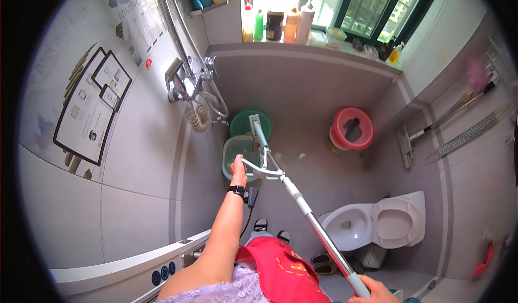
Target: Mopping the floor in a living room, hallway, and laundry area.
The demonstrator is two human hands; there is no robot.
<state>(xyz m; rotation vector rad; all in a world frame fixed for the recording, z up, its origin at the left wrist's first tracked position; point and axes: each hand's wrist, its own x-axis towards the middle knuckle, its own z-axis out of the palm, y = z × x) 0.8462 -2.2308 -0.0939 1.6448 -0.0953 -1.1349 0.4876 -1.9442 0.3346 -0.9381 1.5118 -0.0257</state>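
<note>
A sponge mop with a telescopic metal pole [327, 238] slants across the view, its head [259, 131] over a green basin [251, 115] and a pale, square-shaped basin [226, 163] holding water. My left hand [238, 168], with a black band on the wrist, is closed on the mop's white squeeze lever [251, 166], above the pale basin. At the lower edge, my right hand [374, 291] grips the grey end of the pole; part of that hand is cut off by the frame.
A toilet [352, 226] with its lid up stands right. Slippers [323, 263] lie before it. A red bucket [370, 129] with dark cloth is near the far right corner. Shower fittings [190, 82] are on the left wall; bottles [291, 25] line the sill. Another mop [421, 132] leans right.
</note>
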